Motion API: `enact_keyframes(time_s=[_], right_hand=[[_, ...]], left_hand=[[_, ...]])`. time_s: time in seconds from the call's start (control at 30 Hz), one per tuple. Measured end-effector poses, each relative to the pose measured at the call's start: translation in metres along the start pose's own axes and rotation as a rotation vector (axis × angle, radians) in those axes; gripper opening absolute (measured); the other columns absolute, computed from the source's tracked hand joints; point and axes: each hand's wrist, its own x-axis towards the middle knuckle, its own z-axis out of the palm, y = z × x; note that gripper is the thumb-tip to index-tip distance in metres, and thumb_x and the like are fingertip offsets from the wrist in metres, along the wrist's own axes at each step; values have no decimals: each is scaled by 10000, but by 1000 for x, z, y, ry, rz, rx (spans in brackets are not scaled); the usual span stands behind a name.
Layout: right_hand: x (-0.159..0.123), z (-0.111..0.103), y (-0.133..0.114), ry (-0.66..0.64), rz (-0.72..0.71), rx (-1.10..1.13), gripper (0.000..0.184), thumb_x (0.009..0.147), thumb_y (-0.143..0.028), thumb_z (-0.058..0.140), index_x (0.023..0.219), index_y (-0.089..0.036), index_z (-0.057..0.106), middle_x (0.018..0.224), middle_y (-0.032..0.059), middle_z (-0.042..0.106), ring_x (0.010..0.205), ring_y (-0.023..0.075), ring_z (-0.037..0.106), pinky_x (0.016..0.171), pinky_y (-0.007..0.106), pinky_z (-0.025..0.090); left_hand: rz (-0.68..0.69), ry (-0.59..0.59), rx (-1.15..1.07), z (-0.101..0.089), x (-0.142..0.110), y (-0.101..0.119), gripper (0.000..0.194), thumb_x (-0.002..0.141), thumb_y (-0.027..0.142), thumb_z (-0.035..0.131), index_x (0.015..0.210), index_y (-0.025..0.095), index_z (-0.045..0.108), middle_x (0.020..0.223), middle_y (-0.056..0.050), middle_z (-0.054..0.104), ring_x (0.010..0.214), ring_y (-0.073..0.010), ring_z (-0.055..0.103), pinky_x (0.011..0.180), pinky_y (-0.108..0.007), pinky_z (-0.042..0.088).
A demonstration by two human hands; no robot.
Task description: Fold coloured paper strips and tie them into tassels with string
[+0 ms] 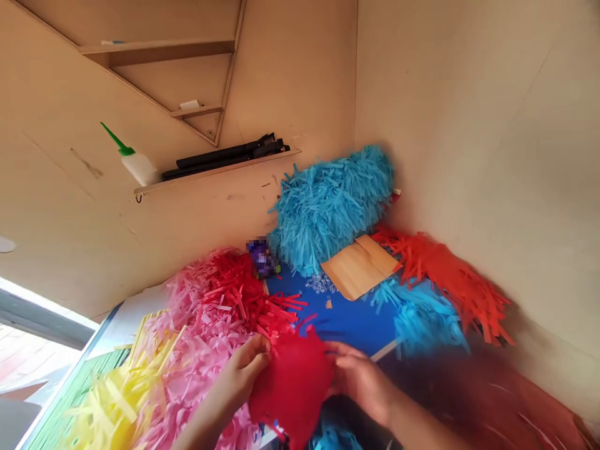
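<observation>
My left hand (pixel 241 375) and my right hand (pixel 363 378) both grip a bunch of red fringed paper (pixel 293 381) low in the middle of the view, one hand on each side. The left fingers curl over its left edge and the right fingers pinch its right edge. Under the hands lies a blue sheet (pixel 347 319). Left of the bunch are piles of pink fringed paper (pixel 197 350), red strips (pixel 239 290) and yellow strips (pixel 112 406).
A big light-blue fringe pile (pixel 328 206) sits in the corner, with a brown cardboard piece (pixel 359 265), orange fringe (pixel 450 275) and more blue fringe (pixel 424 319) nearby. A wall shelf (pixel 215 169) carries a glue bottle (pixel 134 162) and black items (pixel 225 156).
</observation>
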Motion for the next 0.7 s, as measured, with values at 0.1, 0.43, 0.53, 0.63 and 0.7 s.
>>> enact_keyframes(time_s=[0.1, 0.43, 0.53, 0.63, 0.7], right_hand=[[-12, -23, -29, 344, -92, -119, 385, 874, -418, 484, 1185, -219, 594, 1192, 140, 662, 1081, 286, 640, 888, 451, 524], [47, 35, -94, -721, -429, -779, 342, 735, -287, 804, 1047, -175, 721, 869, 20, 717, 819, 179, 653, 774, 267, 486], [68, 27, -102, -659, -482, -876, 61, 799, -154, 730, 857, -165, 743, 788, -3, 718, 742, 136, 647, 721, 234, 453], [55, 20, -127, -371, -903, -1069, 88, 847, -124, 667, 819, -186, 723, 725, -8, 678, 725, 136, 604, 828, 310, 419], [33, 16, -140, -249, -1197, -1174, 148, 909, -137, 572, 892, -195, 708, 684, -5, 615, 692, 145, 543, 834, 357, 394]], left_hand=[[28, -99, 145, 2, -7, 7, 276, 758, 515, 559, 745, 249, 486, 580, 57, 422, 508, -134, 367, 490, -260, 279], [227, -227, 730, 6, -27, 64, 129, 833, 239, 498, 752, 241, 599, 582, 53, 472, 539, -127, 410, 518, -262, 255], [183, -133, 718, -4, -20, 57, 171, 821, 317, 589, 942, 221, 662, 661, 38, 583, 603, -141, 518, 558, -244, 334], [228, 18, 826, -5, -16, 42, 208, 824, 317, 634, 996, 241, 721, 824, -22, 704, 723, -187, 640, 648, -274, 426], [384, 269, 968, -2, -17, 27, 158, 859, 261, 598, 881, 254, 754, 875, -55, 721, 800, -227, 662, 716, -324, 457]])
